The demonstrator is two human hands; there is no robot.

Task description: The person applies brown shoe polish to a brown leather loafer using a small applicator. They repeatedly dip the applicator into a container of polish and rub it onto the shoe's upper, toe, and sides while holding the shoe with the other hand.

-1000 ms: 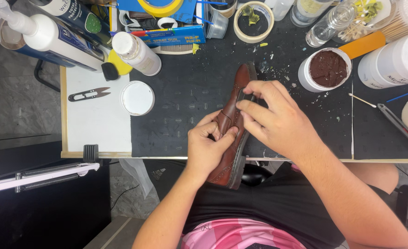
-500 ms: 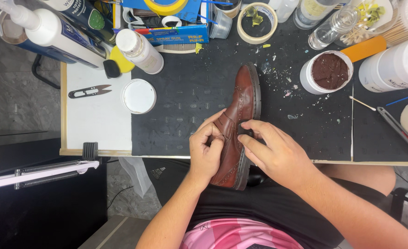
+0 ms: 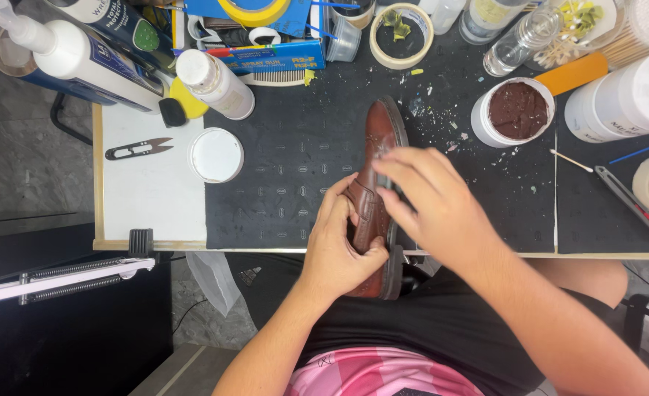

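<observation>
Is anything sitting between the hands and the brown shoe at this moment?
Nothing visible. The left hand grips the brown shoe around its middle and the right hand lies on its upper edge. The open tub of brown paste and white lid stand clear to either side.

A glossy reddish-brown leather shoe with punched dot patterning and a dark sole lies on a black cutting mat speckled with pale flecks. Nearby are a white tub of dark brown paste, a white round lid, black snips and an orange strip. The person's shirt is pink and white plaid.
</observation>
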